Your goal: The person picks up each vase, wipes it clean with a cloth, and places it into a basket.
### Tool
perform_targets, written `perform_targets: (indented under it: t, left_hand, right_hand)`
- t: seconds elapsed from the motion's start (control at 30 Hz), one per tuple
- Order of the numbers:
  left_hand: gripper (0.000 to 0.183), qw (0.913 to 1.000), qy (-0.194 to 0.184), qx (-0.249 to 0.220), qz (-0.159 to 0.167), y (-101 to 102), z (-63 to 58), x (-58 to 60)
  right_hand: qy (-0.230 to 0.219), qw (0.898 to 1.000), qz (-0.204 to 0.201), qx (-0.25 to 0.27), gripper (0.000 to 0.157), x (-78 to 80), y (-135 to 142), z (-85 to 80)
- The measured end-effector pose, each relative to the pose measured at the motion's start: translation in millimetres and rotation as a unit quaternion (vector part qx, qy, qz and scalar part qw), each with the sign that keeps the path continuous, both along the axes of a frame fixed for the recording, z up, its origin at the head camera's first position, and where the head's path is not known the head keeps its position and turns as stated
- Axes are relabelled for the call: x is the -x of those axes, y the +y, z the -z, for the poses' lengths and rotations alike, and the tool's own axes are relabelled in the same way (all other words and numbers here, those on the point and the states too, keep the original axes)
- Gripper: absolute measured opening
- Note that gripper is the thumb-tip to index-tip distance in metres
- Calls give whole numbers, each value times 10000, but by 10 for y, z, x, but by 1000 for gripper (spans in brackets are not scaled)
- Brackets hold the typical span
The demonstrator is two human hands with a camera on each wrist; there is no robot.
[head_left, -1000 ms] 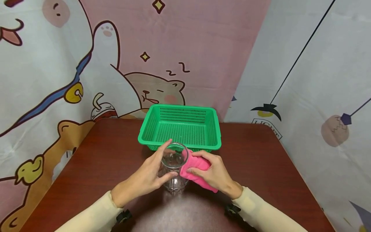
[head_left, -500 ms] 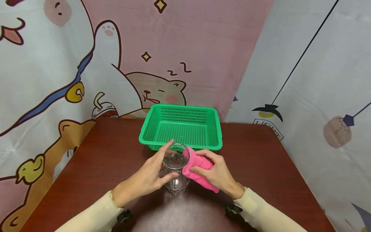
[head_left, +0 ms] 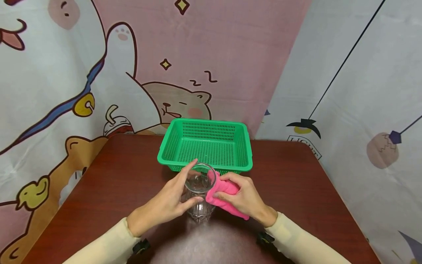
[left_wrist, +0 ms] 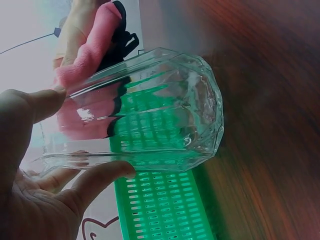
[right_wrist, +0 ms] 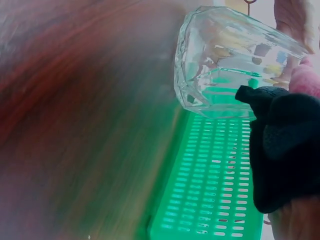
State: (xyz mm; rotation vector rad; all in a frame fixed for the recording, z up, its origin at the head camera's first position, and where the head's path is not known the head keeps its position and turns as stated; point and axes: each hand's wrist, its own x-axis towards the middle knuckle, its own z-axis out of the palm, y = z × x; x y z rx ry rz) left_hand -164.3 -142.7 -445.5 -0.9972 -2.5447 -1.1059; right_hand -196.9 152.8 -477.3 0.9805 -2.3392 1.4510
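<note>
A clear glass jar (head_left: pixel 200 207) with a round open mouth and faceted sides stands upright in mid-table. My left hand (head_left: pixel 165 201) grips its left side, thumb at the front and fingers around the back. On the other side, my right hand (head_left: pixel 245 198) pinches a bunched pink cloth (head_left: pixel 227 189) against the glass just below the rim. The left wrist view shows the cloth (left_wrist: pixel 92 50) lying along the jar's wall (left_wrist: pixel 150 107), and the thick faceted base. In the right wrist view a black fold (right_wrist: pixel 295 150) hanging by the pink cloth covers part of the jar (right_wrist: pixel 215 55).
Right behind the jar sits a green perforated plastic basket (head_left: pixel 206 165) on the dark reddish-brown table (head_left: pixel 290 183). A cartoon-printed curtain (head_left: pixel 247 55) rises at the table's back edge and along both sides. Each wrist carries a small black strap (head_left: pixel 141 246).
The pink cloth shifts slightly up the jar's right side, then back down and left, with the right hand. Left hand and jar stay nearly still.
</note>
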Motion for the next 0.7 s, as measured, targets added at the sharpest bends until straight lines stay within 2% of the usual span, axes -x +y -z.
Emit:
perform_targets:
  t: [0.33, 0.53, 0.7]
  left_hand:
    - [117, 9999, -140, 58, -16, 7, -35, -14]
    - [116, 9999, -92, 71, -8, 7, -28, -12]
    - [116, 9999, -148, 39, -4, 10, -28, -12]
  right_hand:
    - [342, 9978, 12, -570, 41, 17, 26, -20]
    - [281, 9951, 36, -950, 40, 3, 46, -49]
    - [148, 9914, -31, -1300, 33, 20, 68, -16]
